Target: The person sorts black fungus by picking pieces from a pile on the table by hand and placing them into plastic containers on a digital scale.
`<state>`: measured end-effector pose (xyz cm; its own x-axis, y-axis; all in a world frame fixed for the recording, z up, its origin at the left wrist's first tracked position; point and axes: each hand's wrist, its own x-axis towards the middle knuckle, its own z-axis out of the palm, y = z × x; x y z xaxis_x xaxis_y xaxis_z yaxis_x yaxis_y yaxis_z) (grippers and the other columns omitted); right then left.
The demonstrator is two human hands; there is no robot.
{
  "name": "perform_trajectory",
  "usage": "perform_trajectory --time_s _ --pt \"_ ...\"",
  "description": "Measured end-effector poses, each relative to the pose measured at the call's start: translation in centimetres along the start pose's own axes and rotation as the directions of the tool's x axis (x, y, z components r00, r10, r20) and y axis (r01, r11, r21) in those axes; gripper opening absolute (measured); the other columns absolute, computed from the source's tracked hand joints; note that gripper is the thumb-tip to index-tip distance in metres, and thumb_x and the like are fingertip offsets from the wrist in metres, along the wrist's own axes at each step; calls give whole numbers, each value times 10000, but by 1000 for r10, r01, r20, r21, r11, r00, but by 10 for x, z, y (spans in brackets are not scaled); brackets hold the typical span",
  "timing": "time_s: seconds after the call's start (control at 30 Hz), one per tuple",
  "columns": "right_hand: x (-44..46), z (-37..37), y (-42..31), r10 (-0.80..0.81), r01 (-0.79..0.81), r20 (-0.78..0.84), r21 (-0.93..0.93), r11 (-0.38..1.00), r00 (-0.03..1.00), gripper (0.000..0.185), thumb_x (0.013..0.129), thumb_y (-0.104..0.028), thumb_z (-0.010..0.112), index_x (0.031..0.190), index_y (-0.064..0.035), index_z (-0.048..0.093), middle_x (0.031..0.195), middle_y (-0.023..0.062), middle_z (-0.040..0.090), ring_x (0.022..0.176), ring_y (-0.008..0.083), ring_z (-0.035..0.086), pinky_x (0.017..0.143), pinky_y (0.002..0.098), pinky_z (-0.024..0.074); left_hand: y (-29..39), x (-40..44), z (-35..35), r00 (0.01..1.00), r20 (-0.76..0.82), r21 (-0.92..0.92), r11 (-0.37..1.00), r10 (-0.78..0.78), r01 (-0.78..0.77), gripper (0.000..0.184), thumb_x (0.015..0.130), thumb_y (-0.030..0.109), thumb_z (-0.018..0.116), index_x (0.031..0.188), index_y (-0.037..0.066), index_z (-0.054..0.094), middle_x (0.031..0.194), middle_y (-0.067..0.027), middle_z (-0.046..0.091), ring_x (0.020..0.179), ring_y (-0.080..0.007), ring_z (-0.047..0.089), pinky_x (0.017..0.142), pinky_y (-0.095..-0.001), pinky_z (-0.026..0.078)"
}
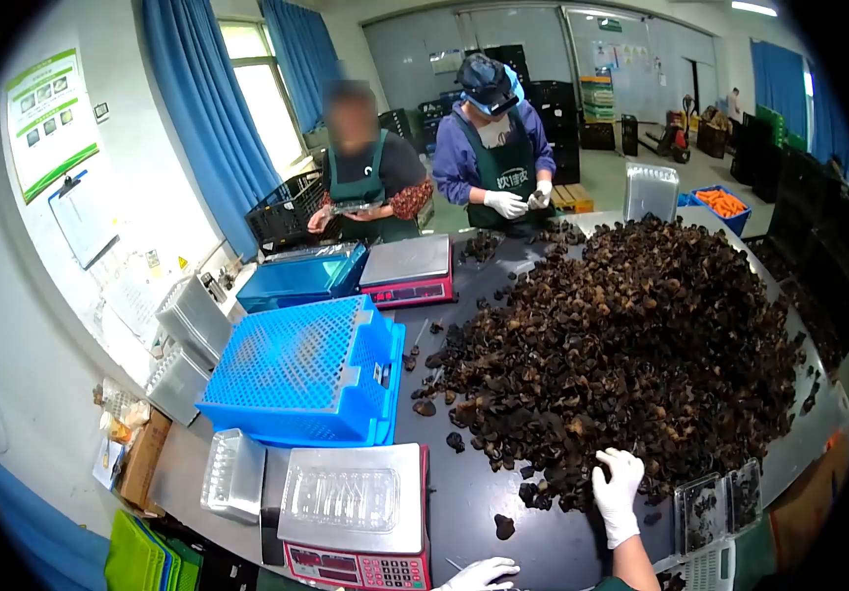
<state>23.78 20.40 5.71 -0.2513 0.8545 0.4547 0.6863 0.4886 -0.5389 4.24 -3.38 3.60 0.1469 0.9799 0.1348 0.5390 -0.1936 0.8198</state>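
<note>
A large heap of dark brown wood ear mushrooms (621,345) covers much of the grey table (459,512). My right hand (620,488), in a white glove, touches the near edge of the heap with its fingers apart. My left hand (484,573), also gloved, is low at the bottom edge beside the scale, partly cut off; its fingers look stretched out and I see nothing in them. To the right of my right hand, an open clear plastic box (702,512) has some dark pieces in it. One loose mushroom (504,527) lies between my hands.
Left of my hands, a scale (407,512) bears a clear tray (344,497), beside stacked clear trays (234,473). Behind stand a blue crate (292,355) and a second scale (407,261). Across the table are two people in aprons, one with gloved hands (508,204).
</note>
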Motion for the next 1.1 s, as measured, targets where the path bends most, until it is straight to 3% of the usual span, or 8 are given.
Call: perform_trajectory --time_s 0.03,0.1,0.17,0.27,0.37,0.47,0.87,1.1 --pt "-1 3 10 43 -43 -5 -91 995 999 398 739 -186 665 1127 -125 601 1198 98 559 1177 318 431 1049 499 263 11 0 -16 994 -66 -310 948 -91 66 297 814 197 665 1089 88 636 1075 -149 612 1031 -312 568 898 -415 457" --pt "-7 4 20 209 -191 94 -170 967 973 536 761 -243 658 1261 -112 517 1354 152 435 1266 353 358 1087 521 208 56 -2 -86 915 -376 66 981 -145 182 261 828 180 659 1059 61 642 1069 -147 624 1018 -314 577 926 -409 452" --pt "-16 11 31 291 -272 162 -133 953 943 604 782 -276 643 1325 -86 460 1404 199 375 1292 387 325 1104 528 173 38 -26 -153 661 -661 -111 917 -356 382 207 835 195 619 1011 86 623 960 -100 594 953 -234 571 876 -366 444" --pt "-26 16 19 294 -221 315 -246 944 903 679 780 -303 629 1379 -87 392 1416 216 351 1294 415 305 1117 510 159 -11 -62 -251 284 -958 161 898 42 409 112 831 5 546 927 8 602 911 -115 600 873 -246 585 844 -349 449" --pt "-36 35 23 245 -191 236 -230 954 940 653 780 -267 616 1365 -72 405 1415 220 349 1278 425 310 1088 507 212 -96 -132 -324 272 -945 323 378 183 868 302 878 132 560 1143 -13 555 1160 -186 519 1094 -333 480 948 -428 402" --pt "-33 31 22 255 -199 246 -233 952 935 641 773 -241 613 1358 -68 414 1416 213 351 1272 424 316 1069 505 243 -170 -182 -353 25 -994 24 11 -102 1000 490 937 336 468 1318 28 464 1219 -207 494 1118 -382 462 948 -471 398" --pt "-37 29 16 224 -176 191 -237 955 956 606 759 -228 617 1325 -82 453 1378 200 393 1252 409 345 1053 499 267 -262 -266 -410 -139 -920 -338 564 -365 753 126 780 173 603 700 76 617 632 -41 557 517 -197 484 479 -380 393" --pt "-37 29 13 211 -174 157 -223 959 965 592 755 -187 603 1320 -81 460 1365 195 407 1256 400 347 1047 494 279 -226 -250 -414 -492 -870 -332 713 21 617 185 907 138 468 908 -10 580 849 -123 581 769 -239 539 721 -354 427"
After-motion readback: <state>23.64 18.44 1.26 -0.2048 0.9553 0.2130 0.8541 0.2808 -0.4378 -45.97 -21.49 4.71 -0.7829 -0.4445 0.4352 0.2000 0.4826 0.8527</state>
